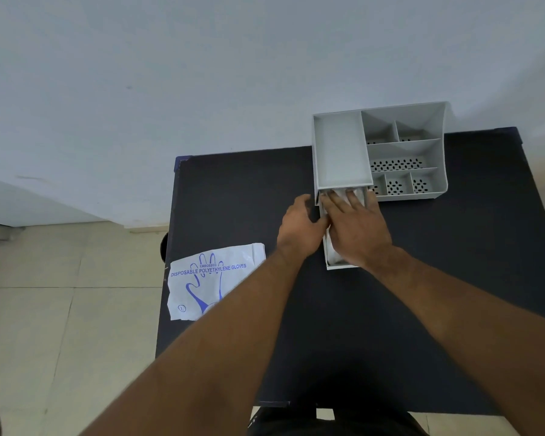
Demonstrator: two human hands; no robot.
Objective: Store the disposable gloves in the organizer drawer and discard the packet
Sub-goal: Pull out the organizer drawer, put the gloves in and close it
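Note:
A grey organizer [340, 149] with several compartments stands at the table's far right. Its drawer [340, 266] is pulled out toward me. Clear disposable gloves [343, 194] lie inside the drawer. My right hand [356, 225] lies flat on the gloves, fingers spread, pressing them down. My left hand [299, 228] rests against the drawer's left side, fingers at the organizer's front corner. The white glove packet [211, 280], printed with blue lettering and a hand outline, lies flat at the table's left edge, partly overhanging it.
The dark table [233, 190] stands against a white wall. Beige floor tiles [60, 309] show to the left. A dark round object [163, 247] sits just under the table's left edge.

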